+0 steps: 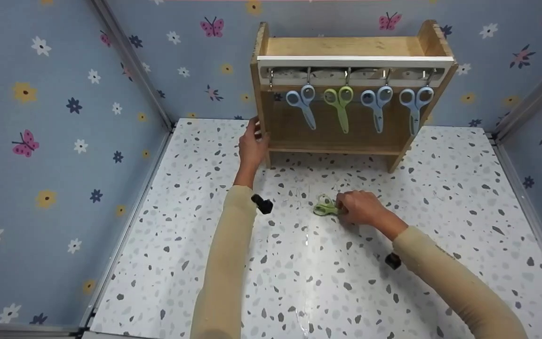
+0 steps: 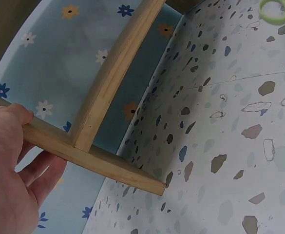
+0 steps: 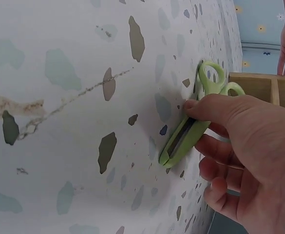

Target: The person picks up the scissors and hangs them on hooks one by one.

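My left hand (image 1: 252, 149) grips the left side panel of a wooden rack (image 1: 334, 149), and in the left wrist view the thumb and fingers lie on either side of its edge (image 2: 103, 165). Low over the speckled table, my right hand (image 1: 362, 207) pinches a pair of green scissors (image 3: 193, 136) by the blade part, between thumb and fingers. The loop handles point left in the head view, away from the palm. Part of the blades is hidden behind the fingers in that view.
From metal hooks under the rack's white rail (image 1: 355, 61) hang several scissors, blue ones (image 1: 308, 108) and one green pair (image 1: 341, 113). Flower-patterned walls (image 1: 54, 165) surround the white speckled table (image 1: 167, 263) at the back and sides.
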